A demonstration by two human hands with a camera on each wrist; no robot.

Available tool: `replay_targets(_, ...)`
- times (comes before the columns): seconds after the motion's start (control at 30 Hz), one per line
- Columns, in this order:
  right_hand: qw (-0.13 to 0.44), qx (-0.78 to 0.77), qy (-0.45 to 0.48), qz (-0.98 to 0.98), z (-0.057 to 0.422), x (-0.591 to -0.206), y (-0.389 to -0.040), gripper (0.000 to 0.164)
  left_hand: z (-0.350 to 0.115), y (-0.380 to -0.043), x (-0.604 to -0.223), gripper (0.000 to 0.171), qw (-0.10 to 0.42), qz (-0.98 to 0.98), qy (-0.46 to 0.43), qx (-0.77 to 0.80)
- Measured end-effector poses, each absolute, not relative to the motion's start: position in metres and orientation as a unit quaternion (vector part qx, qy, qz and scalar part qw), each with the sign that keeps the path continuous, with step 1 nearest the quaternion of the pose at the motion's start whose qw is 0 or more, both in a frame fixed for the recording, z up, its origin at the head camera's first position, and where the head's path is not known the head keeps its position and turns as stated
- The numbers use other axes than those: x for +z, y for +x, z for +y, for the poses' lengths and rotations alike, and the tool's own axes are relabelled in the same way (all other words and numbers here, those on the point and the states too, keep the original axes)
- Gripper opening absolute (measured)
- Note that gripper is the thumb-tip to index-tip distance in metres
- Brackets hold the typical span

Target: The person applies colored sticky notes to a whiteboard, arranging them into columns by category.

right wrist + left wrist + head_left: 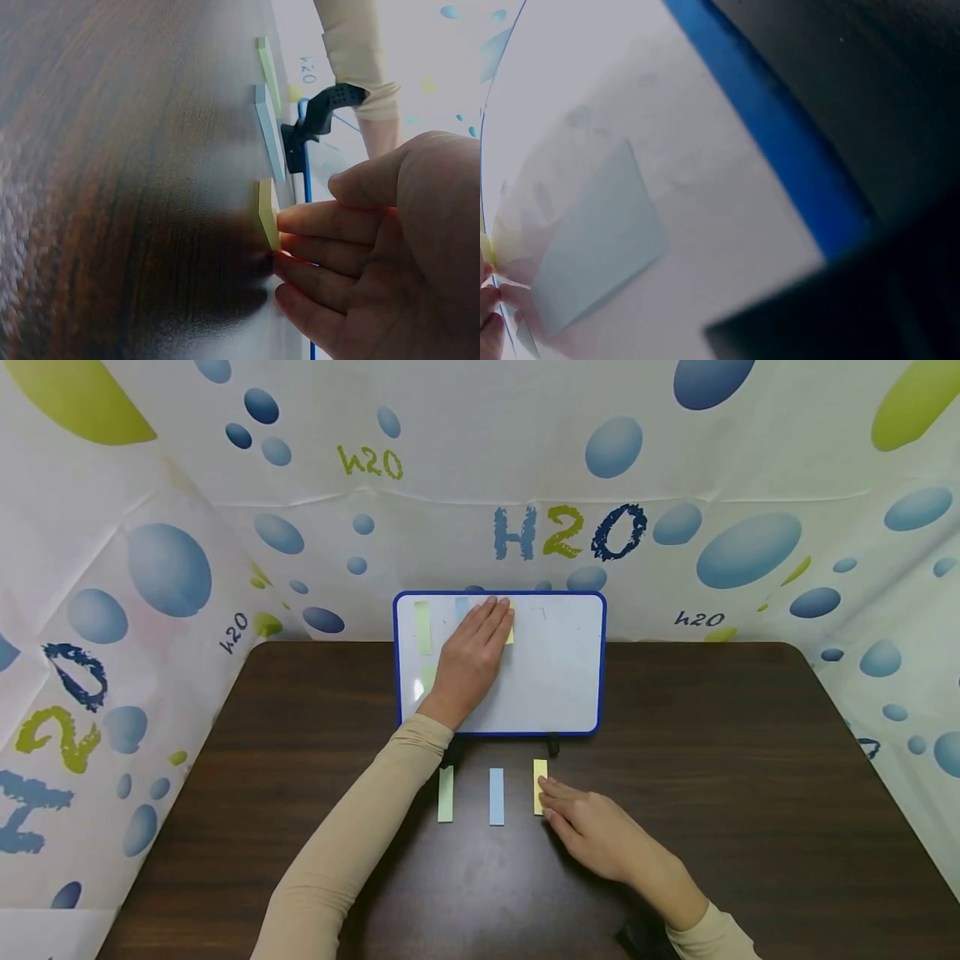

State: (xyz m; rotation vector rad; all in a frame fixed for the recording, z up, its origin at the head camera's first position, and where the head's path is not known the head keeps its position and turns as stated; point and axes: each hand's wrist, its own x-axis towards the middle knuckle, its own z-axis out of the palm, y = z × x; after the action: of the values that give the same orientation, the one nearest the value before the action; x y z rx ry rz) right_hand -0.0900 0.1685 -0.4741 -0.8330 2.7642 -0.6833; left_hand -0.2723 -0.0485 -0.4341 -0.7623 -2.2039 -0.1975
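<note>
A small whiteboard [555,681] with a blue frame stands at the back of the table. My left hand [471,660] lies on it with straight fingers, pressing beside a yellow sticky strip [512,627]. A blue strip [462,607] is partly covered by that hand, and a green strip [423,628] is stuck further left. Below it another green strip [428,677] shows in part. On the table, my right hand [596,835] touches a yellow sticky-note pad [539,785] with extended fingertips. In the right wrist view this pad [265,214] appears thick, and the fingers meet its side.
A green pad [446,795] and a blue pad [497,797] lie in a row left of the yellow one. Black feet [553,745] hold up the board. Behind the dark wooden table [750,777] hangs a white curtain [480,410] with blue and green spots.
</note>
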Motion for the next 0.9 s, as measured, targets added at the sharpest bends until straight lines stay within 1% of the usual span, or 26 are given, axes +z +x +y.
replay_targets(0.37, 0.084, -0.22, -0.28, 0.931, 0.1669, -0.4754, -0.088, 0.038, -0.0458, -0.2705, -0.4343, 0.035, 0.382, -0.871, -0.301, -0.066)
replay_targets(0.63, 0.058, -0.201, -0.277, 0.938, 0.1656, -0.4749, -0.0865, 0.035, -0.0442, -0.2677, -0.4328, 0.035, 0.374, -0.877, -0.298, -0.056)
replay_targets(0.9, 0.054, -0.215, -0.258, 0.94, 0.1617, -0.4771, -0.0853, 0.038, -0.0457, -0.265, -0.4348, 0.036, 0.363, -0.884, -0.291, -0.047)
